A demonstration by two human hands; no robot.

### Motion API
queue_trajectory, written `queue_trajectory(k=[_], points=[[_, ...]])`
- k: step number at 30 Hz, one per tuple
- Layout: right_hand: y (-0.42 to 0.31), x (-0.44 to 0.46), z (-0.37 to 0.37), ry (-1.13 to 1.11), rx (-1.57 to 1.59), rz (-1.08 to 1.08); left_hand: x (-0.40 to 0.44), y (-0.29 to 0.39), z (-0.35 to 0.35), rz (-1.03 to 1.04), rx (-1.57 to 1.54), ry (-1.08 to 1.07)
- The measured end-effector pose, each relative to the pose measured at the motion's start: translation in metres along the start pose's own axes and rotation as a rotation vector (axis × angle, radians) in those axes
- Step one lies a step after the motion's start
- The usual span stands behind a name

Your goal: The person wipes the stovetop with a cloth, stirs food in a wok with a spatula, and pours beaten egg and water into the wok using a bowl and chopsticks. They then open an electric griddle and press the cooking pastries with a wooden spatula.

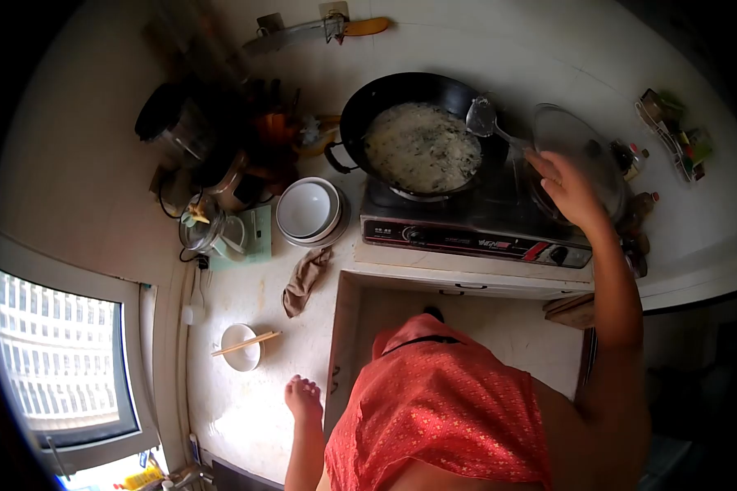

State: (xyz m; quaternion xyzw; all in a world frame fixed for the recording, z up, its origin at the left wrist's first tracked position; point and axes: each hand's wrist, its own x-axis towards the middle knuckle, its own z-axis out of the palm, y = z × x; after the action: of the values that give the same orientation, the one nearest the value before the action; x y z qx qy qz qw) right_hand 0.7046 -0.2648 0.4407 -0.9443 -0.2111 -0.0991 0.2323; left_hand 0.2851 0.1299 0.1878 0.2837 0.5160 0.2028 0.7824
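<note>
My right hand (571, 190) is closed around the wooden handle of a metal spatula (481, 117). The spatula's blade is over the right rim of a black wok (359, 110), smeared with pale food. Inside the wok lies a whitish, soupy mixture (422, 147) flecked with dark green bits. My left hand (304, 396) hangs loosely half curled beside the counter edge, with nothing visible in it. Nearest to it is a small white bowl (239, 360) with a pair of wooden chopsticks (258, 340) laid across its rim.
The wok sits on a gas stove (467, 237); a glass lid (577, 135) is on its right side. Stacked white bowls (305, 209) and a brown cloth (306, 282) lie left of the stove. Jars and a blender (172, 127) crowd the corner. A knife (303, 34) hangs on the wall.
</note>
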Motion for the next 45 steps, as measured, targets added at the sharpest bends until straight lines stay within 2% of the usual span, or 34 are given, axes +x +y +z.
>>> queue_trajectory(k=[4, 6, 7, 9, 12, 15, 20, 23, 25, 29, 31, 33, 35, 37, 38, 40, 41, 42, 43, 45], points=[[0.001, 0.017, 0.012, -0.110, -0.135, 0.048, -0.011, -0.019, 0.009, -0.024, 0.083, 0.002], [0.008, 0.024, 0.033, -0.207, 0.128, -0.008, -0.022, -0.017, 0.018, -0.013, 0.118, 0.019], [0.004, 0.026, 0.036, -0.202, 0.129, -0.009, -0.024, -0.017, 0.017, -0.019, 0.152, 0.021], [-0.019, 0.032, 0.046, -0.417, 0.532, 0.359, -0.026, -0.016, 0.014, -0.022, 0.186, 0.022], [-0.041, 0.036, 0.047, -0.524, 0.725, 0.455, -0.028, -0.014, 0.011, -0.024, 0.178, 0.039], [-0.044, 0.039, 0.063, -0.548, 0.822, 0.432, -0.030, -0.013, 0.013, -0.031, 0.165, 0.091], [-0.055, 0.044, 0.071, -0.529, 0.899, 0.367, -0.019, -0.026, -0.001, -0.017, 0.172, 0.021], [-0.052, 0.050, 0.073, -0.495, 0.802, 0.304, -0.010, -0.033, -0.011, -0.029, 0.149, -0.001], [-0.044, 0.054, 0.079, -0.364, 0.644, 0.145, -0.004, -0.036, -0.017, -0.043, 0.145, -0.066], [-0.028, 0.054, 0.067, -0.199, 0.601, 0.085, -0.014, -0.031, -0.005, -0.050, 0.137, -0.020], [-0.011, 0.053, 0.058, 0.000, 0.331, -0.153, -0.012, -0.032, -0.009, -0.041, 0.177, -0.038], [-0.011, 0.050, 0.039, -0.008, 0.327, -0.129, -0.013, -0.033, -0.008, -0.043, 0.164, -0.025], [-0.005, 0.046, 0.027, 0.017, 0.047, -0.081, -0.011, -0.034, -0.012, -0.045, 0.151, -0.012], [0.004, 0.046, 0.028, 0.043, 0.004, -0.093, -0.001, -0.040, -0.024, -0.050, 0.168, -0.060], [-0.003, 0.044, 0.024, -0.031, -0.064, -0.037, 0.005, -0.046, -0.032, -0.049, 0.168, -0.061], [-0.002, 0.045, 0.028, -0.103, -0.133, 0.019, 0.014, -0.055, -0.045, 0.407, 0.972, -0.206], [0.006, 0.047, 0.044, -0.113, 0.050, -0.009, 0.011, -0.052, -0.039, 0.409, 0.972, -0.206], [0.013, 0.050, 0.059, -0.123, 0.235, -0.037, 0.004, -0.046, -0.029, 0.178, 0.597, -0.140], [0.017, 0.054, 0.071, -0.120, 0.237, -0.036, -0.001, -0.041, -0.021, -0.048, 0.220, -0.073], [0.005, 0.066, 0.091, -0.212, 0.361, 0.092, -0.003, -0.039, -0.016, -0.050, 0.208, -0.067]])
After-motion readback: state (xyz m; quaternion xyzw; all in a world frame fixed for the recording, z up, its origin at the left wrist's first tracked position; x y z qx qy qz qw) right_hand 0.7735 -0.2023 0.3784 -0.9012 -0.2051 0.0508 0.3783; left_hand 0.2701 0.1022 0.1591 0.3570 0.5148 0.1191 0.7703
